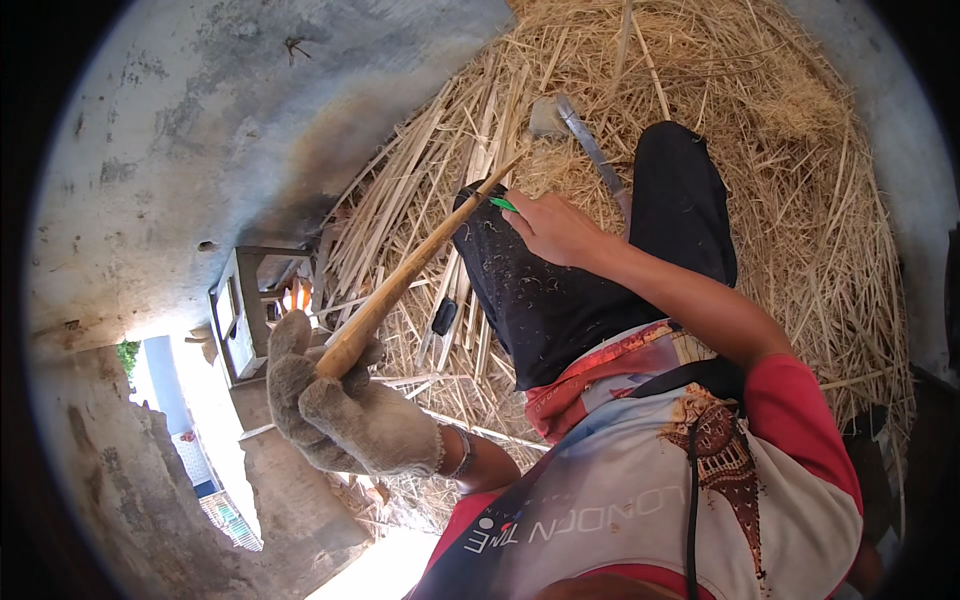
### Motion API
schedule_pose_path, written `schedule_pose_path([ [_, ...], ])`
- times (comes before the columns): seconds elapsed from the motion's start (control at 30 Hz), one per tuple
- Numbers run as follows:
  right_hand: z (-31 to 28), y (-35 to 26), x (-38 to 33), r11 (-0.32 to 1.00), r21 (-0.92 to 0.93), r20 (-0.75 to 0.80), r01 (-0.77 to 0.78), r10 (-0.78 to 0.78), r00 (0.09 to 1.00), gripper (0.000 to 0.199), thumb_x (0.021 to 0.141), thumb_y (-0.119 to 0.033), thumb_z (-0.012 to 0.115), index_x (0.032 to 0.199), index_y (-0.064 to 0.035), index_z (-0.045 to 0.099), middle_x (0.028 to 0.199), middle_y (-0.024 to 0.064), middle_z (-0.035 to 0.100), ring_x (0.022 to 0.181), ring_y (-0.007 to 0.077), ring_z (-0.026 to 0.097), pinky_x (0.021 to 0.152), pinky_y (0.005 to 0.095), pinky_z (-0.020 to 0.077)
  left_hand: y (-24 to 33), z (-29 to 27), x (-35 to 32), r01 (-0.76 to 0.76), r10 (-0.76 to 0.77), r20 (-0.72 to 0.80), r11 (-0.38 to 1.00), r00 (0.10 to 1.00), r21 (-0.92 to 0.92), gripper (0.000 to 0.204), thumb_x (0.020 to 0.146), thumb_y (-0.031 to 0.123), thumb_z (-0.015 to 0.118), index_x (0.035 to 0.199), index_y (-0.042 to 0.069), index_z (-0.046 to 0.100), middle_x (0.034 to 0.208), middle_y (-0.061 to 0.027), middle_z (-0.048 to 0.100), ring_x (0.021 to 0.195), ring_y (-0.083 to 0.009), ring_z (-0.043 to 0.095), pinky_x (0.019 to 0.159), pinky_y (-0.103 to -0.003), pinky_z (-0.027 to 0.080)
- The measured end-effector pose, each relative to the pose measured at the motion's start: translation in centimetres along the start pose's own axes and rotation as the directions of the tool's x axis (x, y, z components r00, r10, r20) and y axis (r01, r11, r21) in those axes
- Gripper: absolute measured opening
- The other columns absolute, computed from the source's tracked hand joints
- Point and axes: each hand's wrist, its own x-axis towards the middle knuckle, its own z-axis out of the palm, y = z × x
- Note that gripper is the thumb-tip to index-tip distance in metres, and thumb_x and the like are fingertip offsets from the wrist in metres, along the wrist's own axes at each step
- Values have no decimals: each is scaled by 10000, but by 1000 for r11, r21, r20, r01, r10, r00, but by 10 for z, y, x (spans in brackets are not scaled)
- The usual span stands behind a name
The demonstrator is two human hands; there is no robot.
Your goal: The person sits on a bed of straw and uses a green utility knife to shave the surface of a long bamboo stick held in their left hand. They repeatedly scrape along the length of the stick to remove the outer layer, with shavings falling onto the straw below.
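Observation:
A knit work glove covers my left hand (365,415), whose fingers are wrapped round the thick end of a long, tapering wooden stick (405,275). The stick slants away to the right, and its thin end passes over my left knee. My bare right hand (555,230) is closed on a small green tool (503,204), held against the stick near that thin end. Most of the tool is hidden by my fingers, so its kind does not show. Fine shavings dot my dark trousers (530,290).
Straw and split strips (800,220) cover the floor. A long-bladed knife (592,148) lies beyond my knees beside a grey stone (546,117). Near my left thigh rests a small black object (444,315). A wooden frame (240,320) stands by the worn wall (200,150) at left.

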Motion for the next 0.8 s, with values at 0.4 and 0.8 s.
schedule_pose_path([
  [0.4, 28, 146, 52, 772, -498, 58, -395, 484, 873, 216, 983, -170, 515, 1087, 14, 561, 898, 281, 691, 874, 406, 716, 725, 521, 566, 4, 1, -9, 139, -136, -65, 989, 989, 41, 355, 970, 202, 607, 1172, -88, 565, 1046, -252, 647, 843, -331, 717, 619, -351, 669],
  [0.8, -37, -51, -17, 980, 197, 44, 25, -34, 998, 232, 1036, -231, 491, 1082, -5, 513, 696, 247, 591, 660, 455, 608, 589, 535, 426, -18, -21, -12, 54, -49, 35, 984, 998, -169, 371, 935, 174, 664, 1209, -58, 571, 1094, -237, 667, 860, -341, 725, 728, -401, 670],
])
